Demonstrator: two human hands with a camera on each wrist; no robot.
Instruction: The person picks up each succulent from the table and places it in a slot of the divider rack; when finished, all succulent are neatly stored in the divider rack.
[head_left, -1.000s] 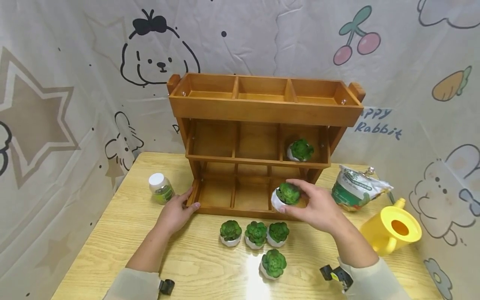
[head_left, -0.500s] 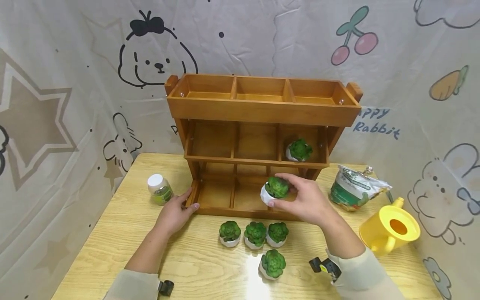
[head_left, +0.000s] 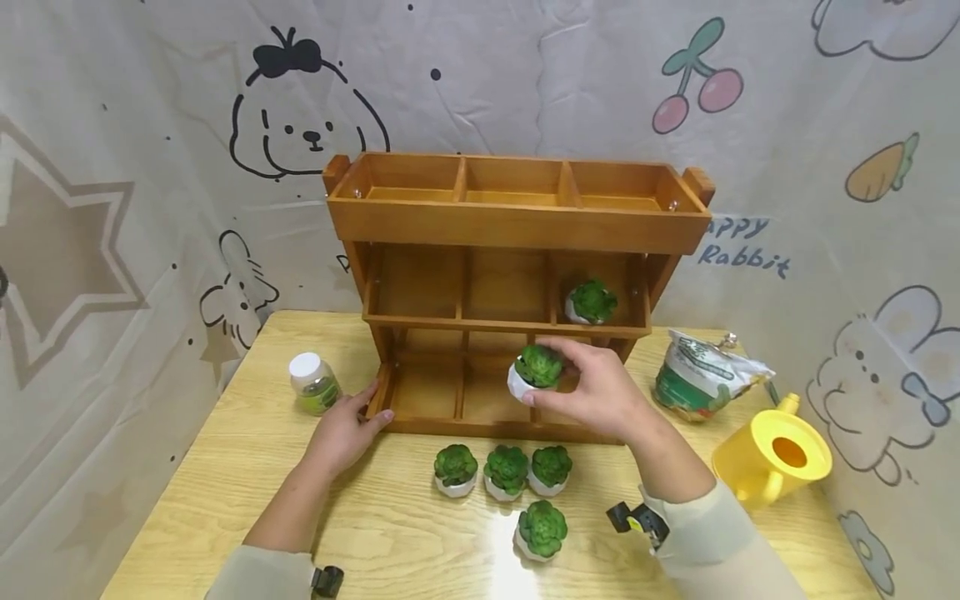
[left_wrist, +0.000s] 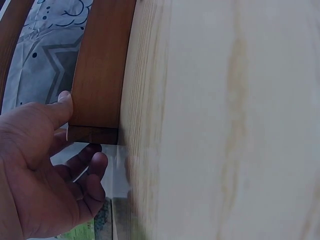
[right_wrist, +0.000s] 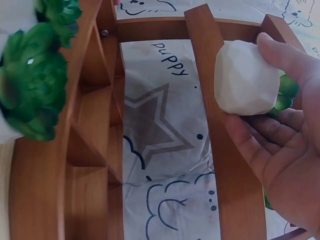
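My right hand (head_left: 603,392) holds a potted succulent (head_left: 534,372) between thumb and fingers, in front of the bottom tier of a three-tier wooden plant stand (head_left: 517,223). In the right wrist view its faceted white pot (right_wrist: 245,80) faces the camera, with green leaves showing behind. My left hand (head_left: 341,435) grips the stand's lower left front corner; the left wrist view shows the thumb on one face of the wood (left_wrist: 100,75) and fingers behind the end. Another succulent (head_left: 591,302) sits in the middle tier's right compartment. Several more, such as the nearest succulent (head_left: 542,531), stand on the table before the stand.
A white-capped jar (head_left: 315,383) stands left of the stand. To the right are a green-and-white bag (head_left: 705,375) and a yellow watering can (head_left: 772,458). A printed cloth (head_left: 465,92) hangs behind and around the wooden table (head_left: 405,533).
My right hand has carried the succulent leftward and slightly up along the bottom tier, from the right compartment toward the middle one. My left hand stays at the stand's corner. The head view shifts slightly.
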